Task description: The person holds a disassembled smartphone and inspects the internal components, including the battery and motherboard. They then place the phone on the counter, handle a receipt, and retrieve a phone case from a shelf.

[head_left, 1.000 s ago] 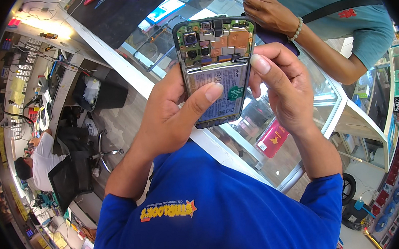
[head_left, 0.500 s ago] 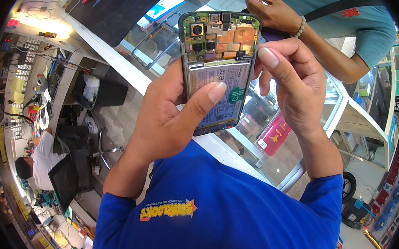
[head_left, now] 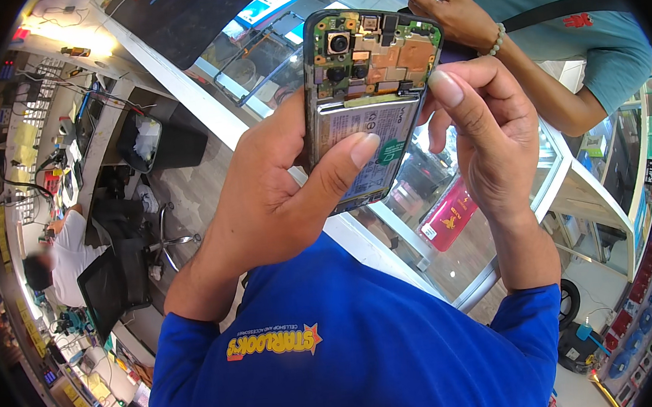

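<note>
My left hand (head_left: 271, 185) is clamped around an opened phone (head_left: 370, 102), held tilted above the glass-topped desk (head_left: 195, 97), its thumb across the battery (head_left: 394, 120). My right hand (head_left: 493, 133) curls at the phone's right edge, thumb and fingertips bunched close; from my remote view I cannot tell whether they touch the phone or pinch anything. The hands are apart, one on either side. At the phone's upper end, the green circuit board (head_left: 376, 58) lies bare around a square camera (head_left: 338, 43), while a green sticker (head_left: 393, 152) marks the battery. Near my right forearm I see a red packet (head_left: 450, 219), on or beneath the glass, I cannot tell which. Beyond, at upper right, a person in a teal shirt (head_left: 623, 84) wears a beaded bracelet (head_left: 497, 39). At upper left, a black mat (head_left: 182, 27) covers part of the desk. Farther left are a black bin (head_left: 179, 142), a black chair (head_left: 121, 277) and a person in a white shirt (head_left: 77, 254).
</note>
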The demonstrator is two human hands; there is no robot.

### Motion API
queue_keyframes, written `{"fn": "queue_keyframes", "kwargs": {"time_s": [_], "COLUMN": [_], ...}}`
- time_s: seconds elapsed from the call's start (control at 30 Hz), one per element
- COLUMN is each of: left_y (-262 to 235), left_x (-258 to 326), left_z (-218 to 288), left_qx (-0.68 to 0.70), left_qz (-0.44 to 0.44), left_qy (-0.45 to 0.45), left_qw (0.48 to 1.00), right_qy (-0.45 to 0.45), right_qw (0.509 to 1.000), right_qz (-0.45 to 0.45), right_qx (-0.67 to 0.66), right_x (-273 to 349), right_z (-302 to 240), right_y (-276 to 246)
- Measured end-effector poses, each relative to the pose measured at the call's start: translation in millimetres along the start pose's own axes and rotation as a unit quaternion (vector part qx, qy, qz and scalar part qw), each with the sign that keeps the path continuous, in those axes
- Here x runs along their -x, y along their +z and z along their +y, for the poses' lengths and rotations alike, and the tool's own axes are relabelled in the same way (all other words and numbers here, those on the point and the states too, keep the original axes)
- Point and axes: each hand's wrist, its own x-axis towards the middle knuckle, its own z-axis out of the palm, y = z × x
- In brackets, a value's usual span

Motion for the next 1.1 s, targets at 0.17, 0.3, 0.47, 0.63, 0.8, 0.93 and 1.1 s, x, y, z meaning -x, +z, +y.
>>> {"fn": "queue_keyframes", "kwargs": {"time_s": [0.17, 0.3, 0.47, 0.63, 0.8, 0.93, 1.1], "left_y": [0.4, -0.7, 0.9, -1.6, -0.8, -0.9, 0.2], "left_x": [-0.1, 0.9, 2.5, 3.7, 4.4, 3.7, 4.5], "left_z": [0.7, 0.5, 2.0, 6.8, 7.6, 9.3, 10.6], "left_qx": [-0.003, -0.018, -0.015, -0.043, -0.033, -0.041, -0.038], "left_qz": [0.000, -0.001, 0.003, -0.021, -0.027, -0.032, -0.032], "left_qy": [0.004, 0.010, 0.001, -0.007, -0.008, -0.003, -0.016], "left_qw": [1.000, 1.000, 1.000, 0.999, 0.999, 0.999, 0.999], "right_qy": [-0.003, 0.000, 0.003, 0.001, 0.003, 0.003, 0.001], "right_qw": [1.000, 1.000, 1.000, 1.000, 1.000, 1.000, 1.000], "right_qz": [-0.001, 0.001, 0.002, 0.001, 0.002, 0.004, 0.004], "right_qx": [0.001, 0.004, 0.006, 0.011, 0.016, 0.024, 0.026], "right_x": [0.2, 0.6, 1.5, 1.9, 1.8, 1.9, 2.0], "right_z": [-0.5, -1.5, -1.4, -1.1, -2.1, -1.1, -0.7], "right_y": [-0.6, 0.8, 1.3, 0.7, 1.3, 0.4, 0.5]}}
